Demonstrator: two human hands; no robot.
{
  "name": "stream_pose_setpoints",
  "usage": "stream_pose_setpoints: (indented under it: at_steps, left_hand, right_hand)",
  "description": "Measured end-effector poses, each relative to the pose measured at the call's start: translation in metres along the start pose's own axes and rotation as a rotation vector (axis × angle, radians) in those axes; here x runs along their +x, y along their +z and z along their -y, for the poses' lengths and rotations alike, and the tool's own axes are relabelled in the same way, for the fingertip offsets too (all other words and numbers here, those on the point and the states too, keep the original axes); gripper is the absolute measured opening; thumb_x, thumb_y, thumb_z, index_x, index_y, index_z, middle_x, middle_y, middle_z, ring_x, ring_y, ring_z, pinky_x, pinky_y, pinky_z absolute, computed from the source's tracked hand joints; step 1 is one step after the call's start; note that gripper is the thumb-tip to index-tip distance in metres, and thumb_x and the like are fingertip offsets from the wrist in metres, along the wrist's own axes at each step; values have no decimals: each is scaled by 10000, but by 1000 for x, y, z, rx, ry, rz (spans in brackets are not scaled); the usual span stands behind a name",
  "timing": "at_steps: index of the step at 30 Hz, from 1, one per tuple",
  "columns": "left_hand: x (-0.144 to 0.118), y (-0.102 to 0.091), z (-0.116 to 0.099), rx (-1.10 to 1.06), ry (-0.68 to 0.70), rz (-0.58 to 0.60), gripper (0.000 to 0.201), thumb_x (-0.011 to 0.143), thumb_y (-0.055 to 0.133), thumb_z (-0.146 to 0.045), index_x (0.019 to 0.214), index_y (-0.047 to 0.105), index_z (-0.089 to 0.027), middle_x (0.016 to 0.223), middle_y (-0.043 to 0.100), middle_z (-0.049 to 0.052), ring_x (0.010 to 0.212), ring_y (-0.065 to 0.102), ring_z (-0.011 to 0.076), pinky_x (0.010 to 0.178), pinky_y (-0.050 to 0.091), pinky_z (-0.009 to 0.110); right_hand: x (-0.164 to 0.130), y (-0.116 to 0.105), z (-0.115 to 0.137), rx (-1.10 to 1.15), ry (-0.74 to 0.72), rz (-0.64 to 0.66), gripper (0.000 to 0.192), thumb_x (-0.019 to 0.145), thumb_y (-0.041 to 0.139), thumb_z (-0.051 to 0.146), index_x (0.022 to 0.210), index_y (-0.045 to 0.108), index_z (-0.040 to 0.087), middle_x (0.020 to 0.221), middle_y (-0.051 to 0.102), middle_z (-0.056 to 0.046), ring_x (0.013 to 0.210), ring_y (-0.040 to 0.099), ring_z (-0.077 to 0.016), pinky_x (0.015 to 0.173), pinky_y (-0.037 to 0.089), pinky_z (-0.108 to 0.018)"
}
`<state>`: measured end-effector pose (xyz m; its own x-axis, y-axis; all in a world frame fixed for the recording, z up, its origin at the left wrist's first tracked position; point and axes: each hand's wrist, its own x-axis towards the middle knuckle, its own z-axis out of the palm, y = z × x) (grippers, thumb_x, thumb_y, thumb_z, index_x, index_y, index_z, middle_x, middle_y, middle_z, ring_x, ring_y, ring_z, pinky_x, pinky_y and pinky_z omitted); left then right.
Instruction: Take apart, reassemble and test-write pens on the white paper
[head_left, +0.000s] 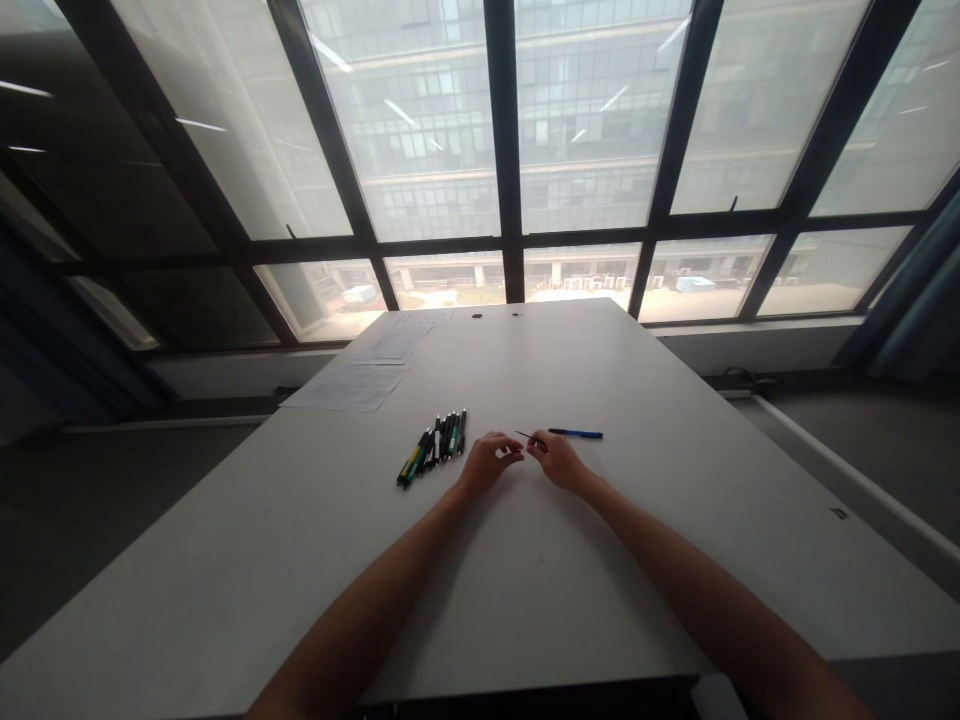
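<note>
White table (637, 520), seemingly matte, beneath tall windows (592, 120).

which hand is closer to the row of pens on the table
Left. The left hand rests just right of the row of pens; the right hand lies farther right, beyond the left hand, pinching a thin dark piece.

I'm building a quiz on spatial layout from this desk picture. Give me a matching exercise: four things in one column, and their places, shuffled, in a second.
Things:
1. row of dark pens
2. single blue pen
3. white paper sheets
4. thin dark refill

Places:
A. at the right hand fingertips
B. left of the left hand
C. far left part of the white table
D. just beyond the right hand

Pairs: 1-B, 2-D, 3-C, 4-A
</note>
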<state>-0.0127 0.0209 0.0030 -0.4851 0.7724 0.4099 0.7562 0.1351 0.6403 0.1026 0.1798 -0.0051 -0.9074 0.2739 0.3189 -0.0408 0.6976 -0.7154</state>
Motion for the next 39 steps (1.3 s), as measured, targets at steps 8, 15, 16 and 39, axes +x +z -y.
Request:
stream_pose_setpoints:
  at_steps: [8,15,16,39]
  left_hand:
    - [-1,2,0,18,55,0,172,843,680,-368,854,741,-207,852,699,60,808,596,172,777,478,299]
    - [-2,1,-4,56,70,-3,186,868,638,-360,831,731,-204,815,691,50,775,596,155,763,479,279]
    - [-2,1,-4,52,69,-6,184,869,634,-354,832,729,-202,813,692,48,766,596,152,755,480,275]
    - [-3,-1,-1,-43,63,-32,194,830,700,-386,867,745,-201,855,706,66,812,617,174,786,506,310]
  right_hand:
    - [-1,2,1,28,5,20,116,886,560,253,865,636,167,674,596,5,632,503,-129,614,334,-229]
    - [1,5,0,88,-14,8,131,876,561,259,850,644,161,650,569,15,610,474,-122,596,329,-223]
    - [1,5,-1,94,-16,4,132,873,560,257,854,648,161,643,564,17,604,467,-121,592,326,-222]
    - [2,6,-7,172,-49,-76,257,841,587,367,688,557,162,587,485,40,561,396,-103,539,292,-226]
